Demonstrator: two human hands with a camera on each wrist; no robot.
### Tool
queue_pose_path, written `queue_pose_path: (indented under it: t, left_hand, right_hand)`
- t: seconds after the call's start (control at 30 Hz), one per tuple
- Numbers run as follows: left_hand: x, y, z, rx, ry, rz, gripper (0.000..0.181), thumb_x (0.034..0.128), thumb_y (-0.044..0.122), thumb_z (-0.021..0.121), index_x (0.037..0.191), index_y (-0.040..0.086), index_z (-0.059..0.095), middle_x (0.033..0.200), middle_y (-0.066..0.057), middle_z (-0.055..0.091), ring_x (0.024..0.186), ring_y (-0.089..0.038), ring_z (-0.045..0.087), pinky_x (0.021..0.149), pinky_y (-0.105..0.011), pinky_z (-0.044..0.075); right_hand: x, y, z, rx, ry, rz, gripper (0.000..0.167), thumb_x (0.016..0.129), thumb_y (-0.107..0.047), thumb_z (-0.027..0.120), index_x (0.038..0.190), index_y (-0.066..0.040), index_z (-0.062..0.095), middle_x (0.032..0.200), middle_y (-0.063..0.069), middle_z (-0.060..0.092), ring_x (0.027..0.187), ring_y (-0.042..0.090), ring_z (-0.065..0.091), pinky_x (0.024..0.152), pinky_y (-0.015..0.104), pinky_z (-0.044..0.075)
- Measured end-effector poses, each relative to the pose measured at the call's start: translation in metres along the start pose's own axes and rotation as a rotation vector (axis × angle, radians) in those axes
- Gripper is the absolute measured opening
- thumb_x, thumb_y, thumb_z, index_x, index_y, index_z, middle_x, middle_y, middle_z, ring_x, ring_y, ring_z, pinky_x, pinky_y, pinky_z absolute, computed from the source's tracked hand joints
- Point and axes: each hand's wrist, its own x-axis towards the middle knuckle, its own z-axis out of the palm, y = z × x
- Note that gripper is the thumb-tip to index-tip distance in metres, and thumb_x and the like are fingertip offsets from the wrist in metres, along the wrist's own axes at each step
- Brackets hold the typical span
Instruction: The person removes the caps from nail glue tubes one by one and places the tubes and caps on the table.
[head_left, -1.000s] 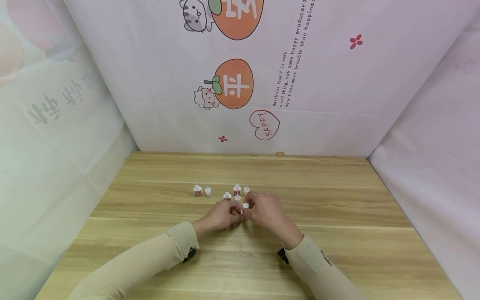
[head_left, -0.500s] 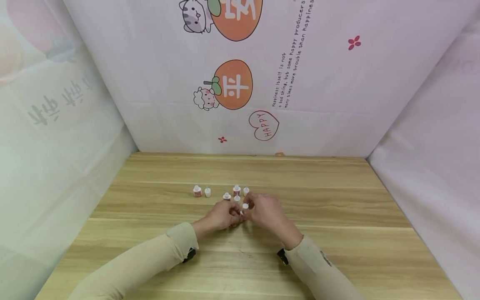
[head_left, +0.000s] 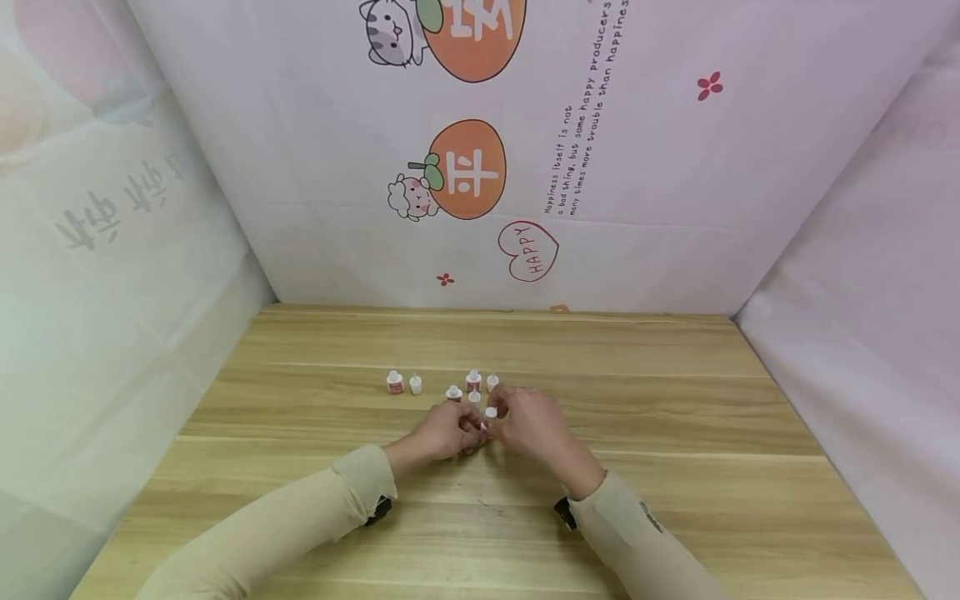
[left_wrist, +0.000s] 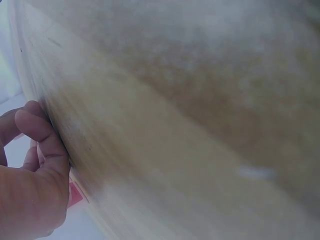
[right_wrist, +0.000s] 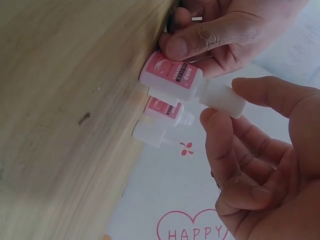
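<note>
In the right wrist view, a small white glue bottle (right_wrist: 172, 77) with a pink label stands on the table. My left hand (head_left: 444, 429) grips it, thumb against the label side. Between thumb and fingertip, my right hand (head_left: 531, 421) pinches the bottle's white cap (right_wrist: 225, 98). That cap sits at the bottle's neck; whether it is screwed tight I cannot tell. From the left wrist, only my curled left fingers (left_wrist: 42, 137) and a bit of pink label (left_wrist: 75, 195) show.
Beyond my hands stand more glue bottles: one at left (head_left: 395, 383), one by my left fingers (head_left: 453, 393), one behind (head_left: 473, 382). White caps with thin upright stems stand beside them, at left (head_left: 416, 385), middle (head_left: 475, 399) and right (head_left: 492, 382). Printed cloth (head_left: 637, 267) walls the wooden table (head_left: 675, 392).
</note>
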Motion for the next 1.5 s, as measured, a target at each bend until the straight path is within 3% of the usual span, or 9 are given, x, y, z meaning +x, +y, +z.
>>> queue_pose_path:
  t: [0.43, 1.2, 1.37, 1.5]
  left_hand:
    - [0.0014, -0.0026, 0.0002, 0.022, 0.000, 0.004, 0.010, 0.0897, 0.006, 0.070, 0.100, 0.006, 0.070, 0.073, -0.002, 0.068, 0.057, -0.008, 0.058, 0.048, -0.021, 0.047]
    - [0.0014, -0.0026, -0.0008, 0.043, 0.002, 0.026, 0.008, 0.0884, 0.006, 0.068, 0.096, 0.008, 0.070, 0.071, 0.000, 0.067, 0.058, -0.008, 0.058, 0.049, -0.021, 0.047]
    - [0.0006, -0.0017, -0.0010, 0.047, 0.001, 0.026, 0.012, 0.0888, 0.004, 0.067, 0.099, 0.007, 0.071, 0.073, -0.001, 0.068, 0.058, -0.008, 0.058, 0.049, -0.020, 0.046]
    - [-0.0001, -0.0001, -0.0016, 0.061, 0.002, 0.025, 0.010, 0.0885, 0.005, 0.068, 0.098, 0.007, 0.071, 0.073, -0.001, 0.068, 0.058, -0.008, 0.059, 0.050, -0.021, 0.047]
  right_hand:
    - [0.0001, -0.0001, 0.0014, -0.029, -0.006, 0.006, 0.017, 0.085, -0.035, 0.077, 0.094, -0.023, 0.068, 0.086, -0.007, 0.071, 0.070, 0.012, 0.061, 0.055, 0.027, 0.045]
    - [0.0006, -0.0016, -0.0001, -0.021, -0.012, -0.003, 0.014, 0.086, -0.031, 0.075, 0.095, -0.024, 0.069, 0.091, -0.006, 0.071, 0.077, 0.015, 0.061, 0.061, 0.030, 0.047]
    - [0.0019, -0.0010, 0.0011, -0.037, -0.012, 0.019, 0.019, 0.086, -0.038, 0.076, 0.094, -0.023, 0.067, 0.086, -0.007, 0.070, 0.073, 0.012, 0.061, 0.058, 0.028, 0.045]
    - [0.0015, -0.0007, 0.0013, -0.032, -0.003, 0.008, 0.017, 0.085, -0.035, 0.077, 0.092, -0.023, 0.068, 0.083, -0.008, 0.068, 0.071, 0.011, 0.058, 0.058, 0.028, 0.045]
